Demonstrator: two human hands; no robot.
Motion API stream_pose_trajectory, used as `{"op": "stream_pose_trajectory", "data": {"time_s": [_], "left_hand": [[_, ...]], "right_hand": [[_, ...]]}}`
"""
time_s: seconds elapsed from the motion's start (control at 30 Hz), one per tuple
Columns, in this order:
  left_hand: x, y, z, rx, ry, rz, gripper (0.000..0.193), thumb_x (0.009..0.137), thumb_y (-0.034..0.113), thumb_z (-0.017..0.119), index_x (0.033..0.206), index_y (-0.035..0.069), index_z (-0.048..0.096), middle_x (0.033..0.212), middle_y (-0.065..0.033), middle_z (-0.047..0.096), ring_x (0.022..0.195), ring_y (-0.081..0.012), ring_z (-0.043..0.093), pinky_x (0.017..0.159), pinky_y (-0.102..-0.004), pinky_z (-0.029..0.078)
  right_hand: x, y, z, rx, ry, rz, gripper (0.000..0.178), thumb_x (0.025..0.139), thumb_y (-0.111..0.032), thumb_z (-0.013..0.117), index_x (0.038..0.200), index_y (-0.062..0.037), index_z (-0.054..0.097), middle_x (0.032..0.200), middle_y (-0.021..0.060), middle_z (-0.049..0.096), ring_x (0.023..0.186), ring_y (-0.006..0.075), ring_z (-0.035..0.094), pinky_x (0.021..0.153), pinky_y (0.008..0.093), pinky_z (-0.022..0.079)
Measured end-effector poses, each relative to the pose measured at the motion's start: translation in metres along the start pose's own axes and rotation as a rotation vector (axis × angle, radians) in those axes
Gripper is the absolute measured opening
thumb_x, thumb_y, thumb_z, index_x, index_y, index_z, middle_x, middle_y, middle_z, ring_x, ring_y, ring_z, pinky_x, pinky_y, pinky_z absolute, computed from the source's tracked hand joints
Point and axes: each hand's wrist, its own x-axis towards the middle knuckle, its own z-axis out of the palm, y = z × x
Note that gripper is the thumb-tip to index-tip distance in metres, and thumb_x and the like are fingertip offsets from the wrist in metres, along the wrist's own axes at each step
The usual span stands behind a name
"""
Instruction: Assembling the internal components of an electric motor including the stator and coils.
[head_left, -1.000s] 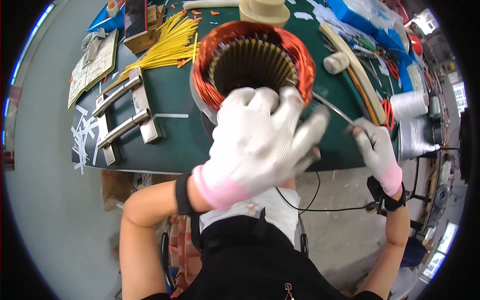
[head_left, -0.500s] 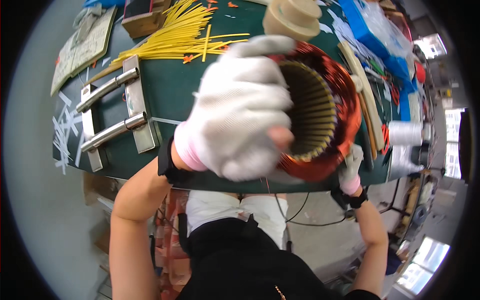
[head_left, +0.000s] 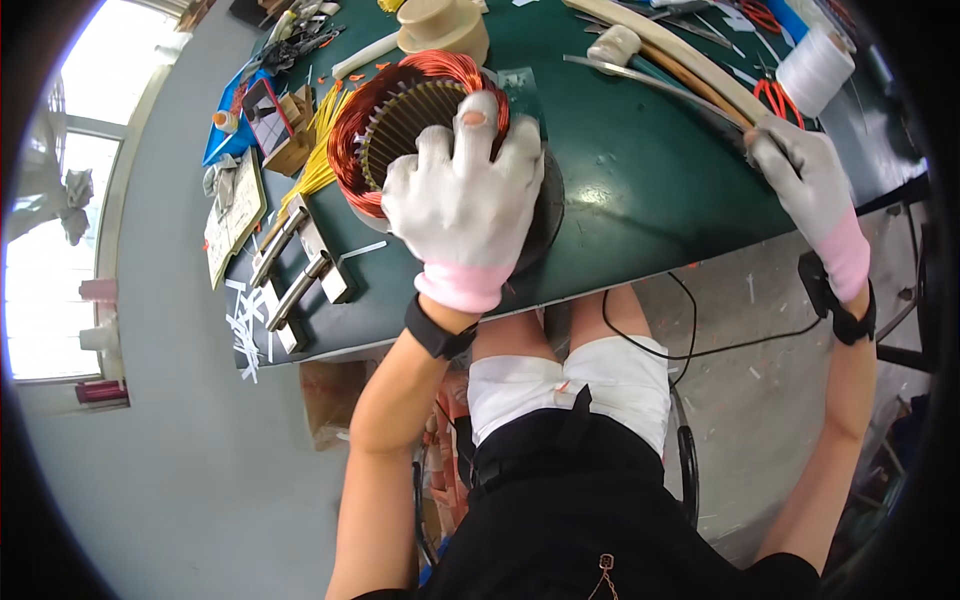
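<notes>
A motor stator [head_left: 352,125] with a slotted core and thick copper-red windings stands on the green bench, its bore facing up. My left hand [head_left: 465,185], in a white glove, lies over the stator's near right rim with its fingers spread, hiding part of the windings. At the bench's right, my right hand [head_left: 805,180], also gloved, is closed at the near ends of a long thin strip [head_left: 650,82], a mallet with a whitish head [head_left: 613,47] and a pale curved bar [head_left: 690,45]. Its fingers hide which of these, if any, they hold.
Left of the stator lie yellow strips [head_left: 322,140], a metal fixture with two bars [head_left: 300,275] and white paper scraps [head_left: 243,325]. Behind stands a cream stepped block [head_left: 442,28]. Red-handled scissors [head_left: 775,98] and a white thread spool [head_left: 815,70] are at the right. A black cable [head_left: 740,352] hangs below the bench edge.
The view has swung right, so the bench sits further left. My left hand has lowered onto the stator's rim. My right hand has left the stator's right side and reached the long tools.
</notes>
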Motion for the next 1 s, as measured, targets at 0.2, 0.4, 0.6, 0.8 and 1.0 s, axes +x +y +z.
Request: {"op": "stream_pose_trajectory", "data": {"time_s": [0.2, 0.4, 0.6, 0.8, 1.0], "left_hand": [[-0.005, 0.006, -0.019, -0.222, 0.089, -0.005, 0.028, 0.061, 0.013, 0.082, 0.086, 0.022, 0.072, 0.122, -0.001, 0.064, 0.102, -0.0264, 0.06, 0.083, -0.0378, 0.05], [-0.031, -0.052, -0.044, -0.565, -0.153, -0.04, 0.04, 0.051, 0.007, 0.085, 0.088, 0.018, 0.081, 0.13, -0.0117, 0.063, 0.118, -0.0327, 0.056, 0.099, -0.0404, 0.046], [-0.019, -0.063, -0.053, -0.594, -0.42, -0.057, 0.03, 0.06, 0.008, 0.081, 0.09, 0.016, 0.079, 0.106, -0.0092, 0.066, 0.1, -0.0296, 0.06, 0.094, -0.0422, 0.045], [-0.021, -0.051, -0.059, -0.626, -0.359, -0.055, 0.031, 0.06, 0.001, 0.074, 0.089, 0.009, 0.075, 0.098, -0.0092, 0.065, 0.092, -0.0263, 0.059, 0.085, -0.0374, 0.046], [-0.025, -0.046, -0.063, -0.592, -0.34, -0.103, 0.029, 0.06, 0.019, 0.082, 0.088, 0.023, 0.075, 0.101, -0.0019, 0.065, 0.086, -0.0242, 0.059, 0.086, -0.0417, 0.038]], "right_hand": [[-0.058, -0.004, 0.034, 0.271, -0.026, -0.203, 0.033, 0.092, -0.009, 0.055, 0.123, -0.0035, 0.066, 0.081, 0.0169, 0.063, 0.072, 0.0295, 0.066, 0.069, 0.0346, 0.051], [-0.069, -0.015, 0.03, 0.14, -0.049, -0.341, 0.032, 0.082, -0.002, 0.062, 0.112, -0.0074, 0.072, 0.071, 0.012, 0.056, 0.059, 0.0306, 0.057, 0.055, 0.0376, 0.043], [-0.059, -0.055, 0.008, -0.139, -0.036, -0.389, 0.03, 0.077, 0.001, 0.063, 0.104, -0.0041, 0.073, 0.073, 0.0127, 0.052, 0.06, 0.0316, 0.054, 0.056, 0.0392, 0.038], [-0.054, -0.077, -0.017, -0.25, -0.145, -0.294, 0.038, 0.078, -0.002, 0.059, 0.111, -0.0088, 0.075, 0.072, 0.0111, 0.052, 0.06, 0.0295, 0.052, 0.057, 0.0393, 0.036], [-0.042, -0.096, -0.031, -0.229, -0.253, -0.273, 0.04, 0.075, -0.006, 0.061, 0.111, -0.0082, 0.076, 0.069, 0.01, 0.05, 0.059, 0.028, 0.049, 0.057, 0.0389, 0.035]]}}
